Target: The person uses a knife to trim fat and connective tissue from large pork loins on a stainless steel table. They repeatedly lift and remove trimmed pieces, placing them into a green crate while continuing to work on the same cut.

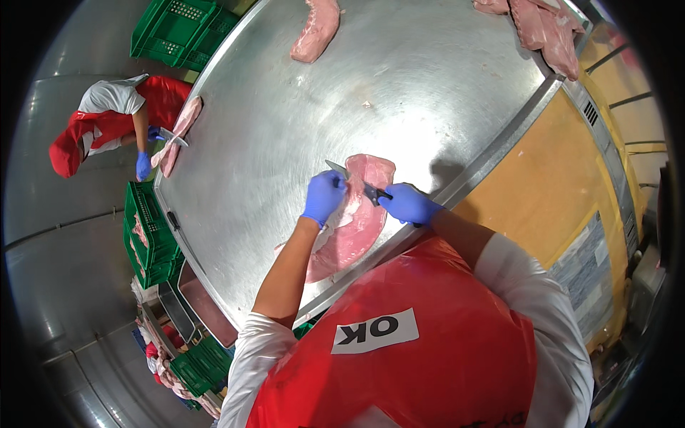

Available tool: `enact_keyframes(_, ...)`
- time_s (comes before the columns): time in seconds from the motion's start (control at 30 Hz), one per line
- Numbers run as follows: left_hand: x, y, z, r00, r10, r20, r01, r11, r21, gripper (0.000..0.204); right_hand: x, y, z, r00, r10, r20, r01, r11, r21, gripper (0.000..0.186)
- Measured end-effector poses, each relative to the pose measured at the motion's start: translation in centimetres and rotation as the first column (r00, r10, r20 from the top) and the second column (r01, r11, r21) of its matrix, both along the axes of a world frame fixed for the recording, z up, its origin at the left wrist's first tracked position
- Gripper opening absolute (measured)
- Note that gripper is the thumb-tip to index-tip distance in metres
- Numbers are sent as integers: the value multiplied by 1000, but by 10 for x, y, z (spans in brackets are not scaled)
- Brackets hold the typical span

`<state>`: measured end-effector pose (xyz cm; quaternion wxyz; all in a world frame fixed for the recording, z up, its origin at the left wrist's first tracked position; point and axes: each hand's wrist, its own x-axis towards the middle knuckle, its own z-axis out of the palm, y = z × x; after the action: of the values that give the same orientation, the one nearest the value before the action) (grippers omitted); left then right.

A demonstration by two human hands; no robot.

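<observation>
A long pink slab of raw meat [362,232] lies on the metal table in front of me, with whitish fat along its left side. My right hand [410,205], in a blue glove, is closed round the dark handle of a knife [337,168]. Its blade passes through the meat's surface layer, hidden midway, and the pointed tip comes out on the left. My left hand [323,198], also blue-gloved, pinches the pale fat at the meat's left edge, just below the blade tip. The fingertips are partly hidden.
The metal table [264,143] has raised edges. More meat lies at the far side [316,32] and far right corner [546,36]. A co-worker [118,114] cuts meat at the left edge. Green crates [146,239] and a knife [173,220] are along that side.
</observation>
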<state>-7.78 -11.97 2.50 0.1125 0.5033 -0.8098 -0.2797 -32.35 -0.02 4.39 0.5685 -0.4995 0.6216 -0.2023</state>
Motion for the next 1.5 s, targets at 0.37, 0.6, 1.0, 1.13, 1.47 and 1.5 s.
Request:
enact_keyframes(0.37, -21, 13, 10, 950, -305, -68, 299, 951, -82, 54, -95, 38, 7, 839, -526, 142, 519, 850, 86, 27)
enact_keyframes(0.6, -10, 18, 11, 909, -406, 95, 393, 910, 132, 32, -92, 61, 19, 910, -402, 99, 391, 914, 110, 26)
enact_keyframes(1.0, -10, 13, 30, 956, -290, 35, 286, 954, 88, 19, -53, 38, 13, 996, 81, -22, -79, 994, 80, 31)
enact_keyframes(1.13, -21, 21, 31, 972, -235, -9, 234, 964, 123, 17, -67, 28, 31, 992, 125, 8, -125, 980, 153, 31)
enact_keyframes(1.47, -3, 21, 19, 888, -425, 176, 432, 902, -1, 18, -90, 56, 35, 997, -3, -79, -1, 999, -45, 31)
enact_keyframes(1.5, 1, 24, 18, 891, -421, 170, 430, 903, -15, 18, -91, 60, 31, 996, -9, -88, 3, 998, -65, 31)
